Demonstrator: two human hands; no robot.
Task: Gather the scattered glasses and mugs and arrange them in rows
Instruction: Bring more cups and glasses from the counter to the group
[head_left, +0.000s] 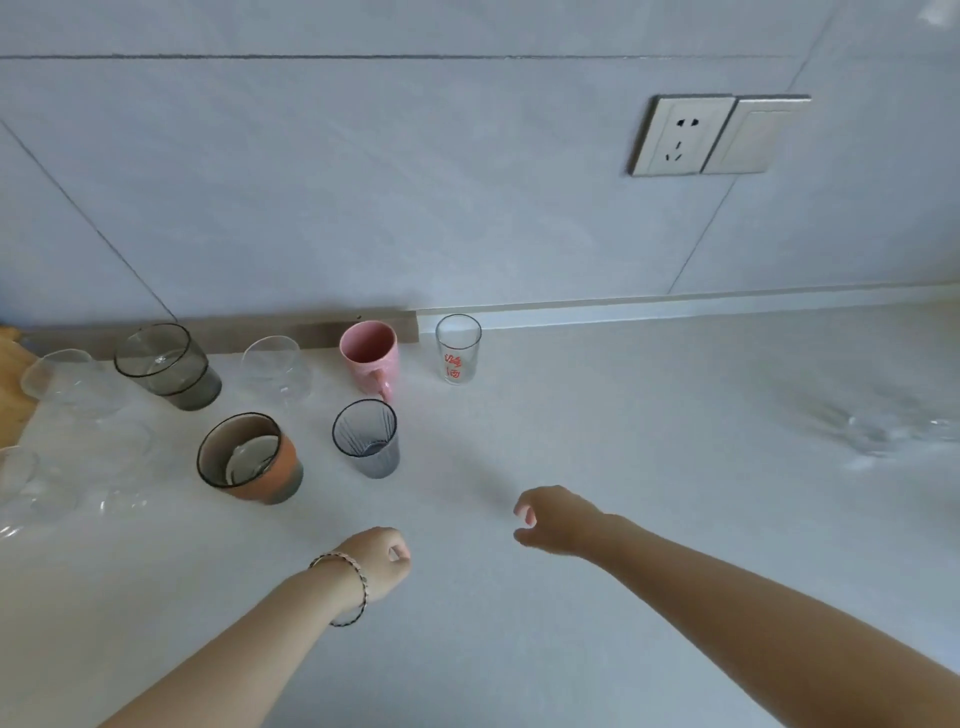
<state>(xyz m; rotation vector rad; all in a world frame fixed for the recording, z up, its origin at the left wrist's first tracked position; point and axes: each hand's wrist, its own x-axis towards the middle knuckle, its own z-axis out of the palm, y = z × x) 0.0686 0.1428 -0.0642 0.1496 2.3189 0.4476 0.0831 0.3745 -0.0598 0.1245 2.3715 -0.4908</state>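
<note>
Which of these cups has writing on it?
The small clear glass at the right end of the back row, beside the pink mug. It bears red characters on its side; the other cups show none.

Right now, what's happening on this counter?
A person is lining up cups on the counter. The left hand and right hand hold nothing, fingers curled, near the front. The pink mug, printed glass and smoky glass stand along the wall; the ribbed glass and orange cup stand in front. A blurred clear item sits far right, apart.
</note>
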